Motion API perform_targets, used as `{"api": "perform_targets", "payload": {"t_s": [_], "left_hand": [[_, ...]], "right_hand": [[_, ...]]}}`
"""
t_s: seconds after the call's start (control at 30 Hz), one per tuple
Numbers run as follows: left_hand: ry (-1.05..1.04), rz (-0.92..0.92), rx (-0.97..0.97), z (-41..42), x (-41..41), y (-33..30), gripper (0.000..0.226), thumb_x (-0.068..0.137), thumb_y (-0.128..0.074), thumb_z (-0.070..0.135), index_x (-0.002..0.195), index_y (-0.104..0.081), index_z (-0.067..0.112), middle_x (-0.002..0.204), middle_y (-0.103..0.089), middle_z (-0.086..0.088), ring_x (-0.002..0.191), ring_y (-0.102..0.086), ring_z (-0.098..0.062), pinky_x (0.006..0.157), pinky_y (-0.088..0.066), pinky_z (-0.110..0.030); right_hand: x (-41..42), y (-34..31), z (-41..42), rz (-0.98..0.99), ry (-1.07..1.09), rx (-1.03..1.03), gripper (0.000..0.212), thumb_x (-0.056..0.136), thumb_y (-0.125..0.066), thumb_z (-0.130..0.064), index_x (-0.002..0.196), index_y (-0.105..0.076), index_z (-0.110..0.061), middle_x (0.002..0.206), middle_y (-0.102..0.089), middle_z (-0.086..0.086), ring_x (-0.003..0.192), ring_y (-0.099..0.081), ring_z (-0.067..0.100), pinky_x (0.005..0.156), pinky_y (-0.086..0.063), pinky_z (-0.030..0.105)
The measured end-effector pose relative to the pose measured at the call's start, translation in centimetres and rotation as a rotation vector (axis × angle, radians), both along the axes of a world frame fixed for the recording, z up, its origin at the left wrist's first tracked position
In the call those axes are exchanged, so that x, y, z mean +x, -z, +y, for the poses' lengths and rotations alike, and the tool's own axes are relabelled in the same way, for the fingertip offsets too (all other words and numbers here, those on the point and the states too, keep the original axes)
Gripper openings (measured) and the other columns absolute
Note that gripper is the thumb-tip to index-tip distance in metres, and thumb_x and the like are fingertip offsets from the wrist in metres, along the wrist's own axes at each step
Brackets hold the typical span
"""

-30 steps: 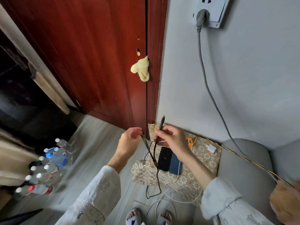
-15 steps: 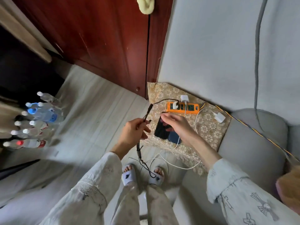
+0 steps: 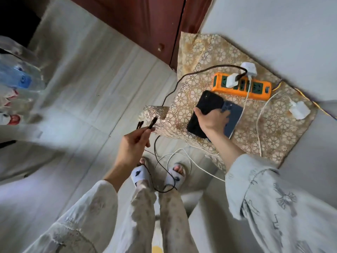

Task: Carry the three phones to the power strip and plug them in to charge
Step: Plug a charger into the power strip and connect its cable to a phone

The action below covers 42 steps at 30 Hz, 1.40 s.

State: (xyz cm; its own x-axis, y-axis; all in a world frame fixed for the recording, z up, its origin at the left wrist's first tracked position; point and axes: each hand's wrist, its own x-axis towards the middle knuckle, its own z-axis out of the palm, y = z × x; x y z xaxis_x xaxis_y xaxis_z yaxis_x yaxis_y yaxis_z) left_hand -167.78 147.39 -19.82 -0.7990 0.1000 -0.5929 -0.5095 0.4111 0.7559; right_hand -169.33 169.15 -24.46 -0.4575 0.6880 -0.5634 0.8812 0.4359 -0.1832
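On the patterned cloth [image 3: 269, 125], right hand [image 3: 212, 119] gripping black phone [image 3: 206, 108]; left hand [image 3: 133, 145] pinching black cable plugs [image 3: 152, 123], beside orange power strip [image 3: 242, 88].

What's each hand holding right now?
Left hand: closed on the black charging cable's connector ends.
Right hand: gripping the black smartphone, fingers over the dark blue smartphone.

— What do we see around us?
— A floral-patterned cloth [image 3: 198, 52] spread against the grey wall [image 3: 273, 24]; a reddish wooden door [image 3: 145, 21]; blurred water bottles [image 3: 20, 81] at the left; pale plank flooring [image 3: 91, 79]; white slippers [image 3: 139, 175].
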Motion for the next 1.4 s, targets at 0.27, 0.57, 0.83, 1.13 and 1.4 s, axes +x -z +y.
{"api": "perform_targets", "payload": {"t_s": [0.27, 0.57, 0.83, 1.13, 1.4], "left_hand": [[-0.034, -0.077, 0.008, -0.4, -1.0, 1.2, 0.020, 0.092, -0.048, 0.010, 0.095, -0.068, 0.010, 0.061, -0.053, 0.002, 0.045, -0.037, -0.004, 0.051, -0.033, -0.020], [0.005, 0.010, -0.005, 0.0, -1.5, 0.6, 0.020, 0.091, -0.051, 0.018, 0.103, -0.067, 0.015, 0.055, -0.047, 0.000, 0.039, -0.033, -0.005, 0.040, -0.026, -0.010], [0.148, 0.049, 0.021, 1.8, -0.7, -2.1, 0.018, 0.090, -0.051, 0.011, 0.096, -0.068, 0.016, 0.062, -0.059, 0.005, 0.048, -0.043, -0.008, 0.051, -0.037, -0.020], [0.208, 0.196, -0.013, 3.5, -0.2, -3.8, 0.017, 0.087, -0.057, 0.014, 0.096, -0.071, 0.014, 0.062, -0.052, 0.013, 0.054, -0.048, 0.002, 0.054, -0.033, -0.008], [0.258, 0.297, -0.136, 3.9, 0.1, -3.8, 0.015, 0.086, -0.058, 0.012, 0.091, -0.071, 0.008, 0.076, -0.062, 0.002, 0.061, -0.053, -0.008, 0.058, -0.037, -0.016]], "right_hand": [[-2.2, 0.4, -2.0, -0.077, 0.182, 0.073, 0.102, 0.069, -0.070, -0.054, 0.136, -0.020, 0.005, 0.140, -0.026, 0.018, 0.128, -0.029, 0.034, 0.097, -0.038, 0.049], [-2.7, 0.1, -2.1, -0.043, 0.278, -0.076, 0.091, 0.066, -0.076, -0.043, 0.131, -0.030, 0.002, 0.135, -0.032, 0.019, 0.124, -0.035, 0.036, 0.097, -0.039, 0.050], [-0.7, -4.8, -0.7, 0.177, 1.067, -0.986, 0.043, 0.064, -0.078, -0.031, 0.089, -0.051, -0.008, 0.096, -0.059, 0.016, 0.090, -0.056, 0.029, 0.069, -0.048, 0.048], [0.8, -7.0, -1.3, 0.218, 1.070, -1.084, 0.043, 0.062, -0.080, -0.031, 0.090, -0.055, -0.011, 0.092, -0.060, 0.015, 0.087, -0.060, 0.030, 0.068, -0.051, 0.049], [1.2, -7.7, -1.8, 0.259, 1.025, -1.010, 0.033, 0.067, -0.077, -0.035, 0.083, -0.055, -0.015, 0.084, -0.060, 0.009, 0.083, -0.058, 0.023, 0.069, -0.050, 0.043]]}}
